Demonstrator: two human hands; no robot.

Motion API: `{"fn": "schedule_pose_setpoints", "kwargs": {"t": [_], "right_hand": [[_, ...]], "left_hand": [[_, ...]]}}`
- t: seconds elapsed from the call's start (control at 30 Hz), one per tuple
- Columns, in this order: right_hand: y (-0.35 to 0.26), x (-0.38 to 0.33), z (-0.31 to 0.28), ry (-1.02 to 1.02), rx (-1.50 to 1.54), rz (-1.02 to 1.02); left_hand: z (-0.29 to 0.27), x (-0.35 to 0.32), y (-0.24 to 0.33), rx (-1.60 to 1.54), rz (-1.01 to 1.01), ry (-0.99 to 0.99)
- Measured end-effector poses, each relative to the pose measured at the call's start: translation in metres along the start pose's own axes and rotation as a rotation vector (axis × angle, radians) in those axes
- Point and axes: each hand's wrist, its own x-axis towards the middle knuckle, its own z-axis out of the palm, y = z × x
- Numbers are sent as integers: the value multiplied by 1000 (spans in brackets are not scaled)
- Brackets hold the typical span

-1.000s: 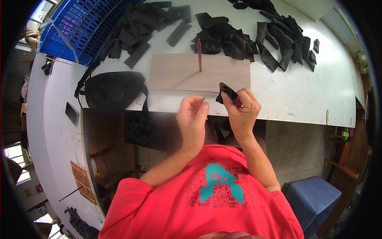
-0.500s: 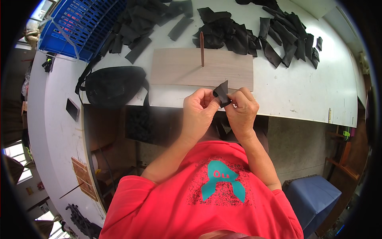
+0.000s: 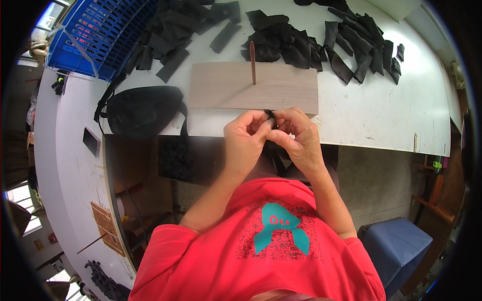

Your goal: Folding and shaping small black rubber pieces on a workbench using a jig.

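Note:
Both hands meet in front of the table's near edge, pinching a small black fabric piece [image 3: 271, 120] between them. My left hand [image 3: 246, 138] grips it from the left with thumb and fingers pressed together. My right hand [image 3: 299, 138] holds its other side, fingers curled and thumb pointing left. Most of the piece is hidden behind the fingers. Just beyond the hands lies a flat wooden board [image 3: 221, 85], with a slim brown pointed stick [image 3: 253, 62] standing upright from it.
Several black fabric pieces lie in a left pile [image 3: 173, 25], a middle pile [image 3: 286, 40] and a right pile [image 3: 364, 45] on the white table [image 3: 371, 118]. A black bag [image 3: 144, 110] and blue basket [image 3: 100, 35] are at left, a blue-covered stool [image 3: 396, 251] at lower right.
The fabric piece stood up as an open loop between my fingers; now it is bunched small and mostly covered. My right hand has moved left, closer to my left hand.

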Motion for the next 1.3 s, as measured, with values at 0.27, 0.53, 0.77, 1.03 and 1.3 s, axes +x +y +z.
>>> {"fn": "schedule_pose_setpoints", "kwargs": {"t": [0.27,0.53,0.77,1.03,1.3], "right_hand": [[3,4,17,278,-394,-58],[21,9,6,37,571,404],[18,10,15,-247,903,446],[16,12,11,-54,516,243],[-4,16,7,5,521,246]], "left_hand": [[13,-2,-7,401,401,311],[-10,6,3,-286,-223,-109],[-1,5,-5,605,475,338],[-21,8,20,-414,-216,-247],[-5,-2,35,-40,-98,-90]]}}
